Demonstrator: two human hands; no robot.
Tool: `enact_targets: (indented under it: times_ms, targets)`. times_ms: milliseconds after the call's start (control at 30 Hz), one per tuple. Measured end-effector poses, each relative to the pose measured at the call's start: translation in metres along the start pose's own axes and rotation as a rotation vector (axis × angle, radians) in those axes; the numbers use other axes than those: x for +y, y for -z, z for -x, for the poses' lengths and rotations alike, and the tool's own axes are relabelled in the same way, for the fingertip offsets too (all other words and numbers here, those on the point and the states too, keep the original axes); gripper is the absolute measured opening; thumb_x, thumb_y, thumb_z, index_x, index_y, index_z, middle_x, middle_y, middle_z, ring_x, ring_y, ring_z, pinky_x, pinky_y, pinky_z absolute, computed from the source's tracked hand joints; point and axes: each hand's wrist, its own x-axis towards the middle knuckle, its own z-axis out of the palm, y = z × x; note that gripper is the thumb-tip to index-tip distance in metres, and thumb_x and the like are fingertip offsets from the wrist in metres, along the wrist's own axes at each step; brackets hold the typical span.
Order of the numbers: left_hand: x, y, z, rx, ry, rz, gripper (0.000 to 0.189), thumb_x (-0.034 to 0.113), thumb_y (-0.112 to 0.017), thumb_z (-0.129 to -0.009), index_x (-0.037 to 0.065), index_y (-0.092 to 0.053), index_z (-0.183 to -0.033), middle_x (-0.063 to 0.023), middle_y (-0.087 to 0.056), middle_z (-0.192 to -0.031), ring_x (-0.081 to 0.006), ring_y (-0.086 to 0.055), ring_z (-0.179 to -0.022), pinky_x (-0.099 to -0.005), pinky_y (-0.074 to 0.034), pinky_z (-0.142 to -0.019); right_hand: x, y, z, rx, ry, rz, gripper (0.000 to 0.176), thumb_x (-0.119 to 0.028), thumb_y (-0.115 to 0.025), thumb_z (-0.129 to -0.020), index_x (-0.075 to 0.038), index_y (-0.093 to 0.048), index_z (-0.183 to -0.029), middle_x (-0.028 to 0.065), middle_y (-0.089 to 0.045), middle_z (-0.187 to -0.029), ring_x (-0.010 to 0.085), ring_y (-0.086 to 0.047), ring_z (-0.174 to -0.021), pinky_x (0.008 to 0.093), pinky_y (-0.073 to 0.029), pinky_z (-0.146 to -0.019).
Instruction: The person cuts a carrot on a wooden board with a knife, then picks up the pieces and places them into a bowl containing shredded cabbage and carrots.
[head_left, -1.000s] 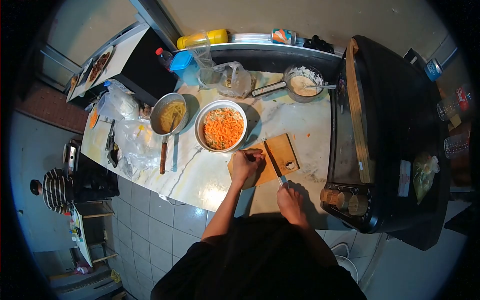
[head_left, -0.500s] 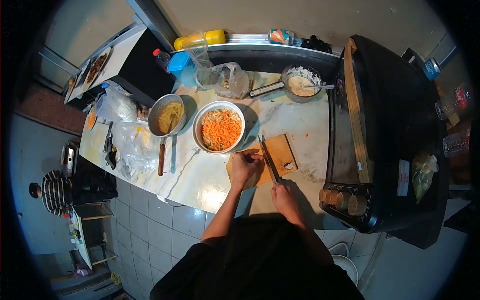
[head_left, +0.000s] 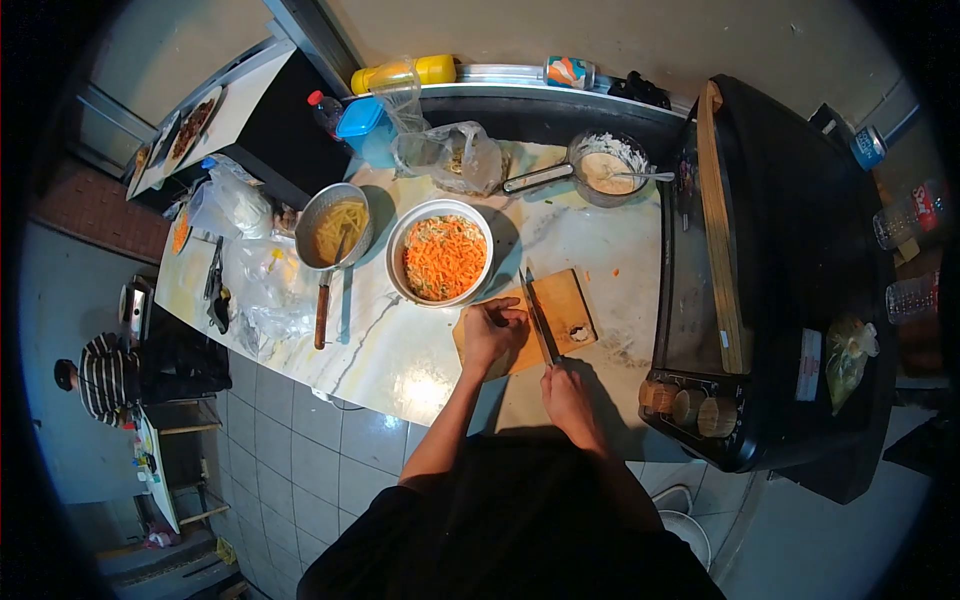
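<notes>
My right hand [head_left: 568, 396] is closed round the handle of a kitchen knife [head_left: 540, 322], its blade pointing away from me over a wooden cutting board [head_left: 562, 298]. Just left of the blade, my left hand [head_left: 493, 338] rests on the board with its fingers curled; whatever they hold is hidden. A small whitish piece [head_left: 579, 333] lies near the board's right edge. Behind the board stands a white bowl [head_left: 394, 268] filled with shredded carrot [head_left: 445, 262] over paler bits.
A saucepan of yellow strips [head_left: 341, 228] and plastic bags [head_left: 262, 290] lie left on the marble table [head_left: 385, 350]. At the back is a pan of pale batter [head_left: 604, 171] with a spoon. A black oven [head_left: 800, 270] borders the right side. A seated person [head_left: 105, 375] is far left.
The view has shifted very slightly. Both hands, the knife and the board stay in nearly the same positions.
</notes>
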Motion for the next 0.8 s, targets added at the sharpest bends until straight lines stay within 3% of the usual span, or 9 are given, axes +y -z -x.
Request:
enact_targets:
  times_ms: [100,167,467,567,700,800]
  targets:
    - [-0.002,0.002,0.000,0.001,0.010,-0.009,0.028,-0.009,-0.061,-0.069,-0.011,-0.062,-0.097,-0.0115,-0.069,-0.076,-0.0117,-0.065,-0.069,-0.0213,-0.051,-0.064,-0.002,-0.004,-0.001,0.038,-0.014,-0.023,0.026,-0.023,-0.044,-0.092,0.001,-0.055,-0.090,0.0264,-0.060,-0.080,0.0468,-0.056,-0.080,0.0548,-0.043,-0.074]
    - [-0.011,0.003,-0.003,-0.036,0.019,-0.022,0.030,-0.015,-0.059,-0.072,-0.012,-0.061,-0.102,-0.0130,-0.069,-0.082,-0.0147,-0.066,-0.078,-0.0224,-0.051,-0.070,-0.004,-0.004,-0.003,0.019,-0.043,-0.013,0.027,-0.024,-0.043,-0.093,0.001,-0.055,-0.091,0.0269,-0.060,-0.081,0.0462,-0.056,-0.082,0.0546,-0.044,-0.073]
    - [-0.018,0.003,-0.006,-0.053,0.043,-0.022,0.026,-0.013,-0.059,-0.074,-0.010,-0.059,-0.099,-0.0131,-0.068,-0.084,-0.0153,-0.065,-0.080,-0.0226,-0.051,-0.072,-0.004,-0.009,-0.003,0.035,-0.021,-0.026,0.028,-0.023,-0.043,-0.093,0.002,-0.055,-0.090,0.0268,-0.060,-0.079,0.0461,-0.056,-0.079,0.0543,-0.044,-0.073]
    - [-0.019,0.001,-0.005,0.006,0.004,0.022,0.021,-0.007,-0.064,-0.070,-0.006,-0.060,-0.090,-0.0104,-0.068,-0.077,-0.0122,-0.065,-0.072,-0.0220,-0.051,-0.064,-0.002,-0.010,-0.003,0.010,-0.001,0.006,0.027,-0.022,-0.044,-0.093,0.002,-0.054,-0.089,0.0270,-0.060,-0.079,0.0457,-0.057,-0.080,0.0540,-0.044,-0.073]
    - [-0.008,0.001,-0.003,0.027,0.020,-0.034,0.017,-0.006,-0.064,-0.070,-0.004,-0.057,-0.085,-0.0101,-0.066,-0.076,-0.0125,-0.064,-0.071,-0.0228,-0.051,-0.064,-0.010,-0.008,-0.002,0.054,0.038,0.036,0.025,-0.020,-0.045,-0.092,0.003,-0.054,-0.089,0.0272,-0.060,-0.080,0.0454,-0.057,-0.081,0.0537,-0.045,-0.072]
    - [-0.012,0.001,-0.003,0.021,0.038,-0.008,0.018,-0.007,-0.064,-0.071,-0.004,-0.055,-0.086,-0.0111,-0.066,-0.077,-0.0137,-0.064,-0.073,-0.0235,-0.051,-0.064,-0.019,0.001,-0.011,-0.035,-0.085,-0.032,0.024,-0.019,-0.046,-0.091,0.003,-0.055,-0.088,0.0278,-0.059,-0.080,0.0450,-0.058,-0.082,0.0532,-0.045,-0.071]
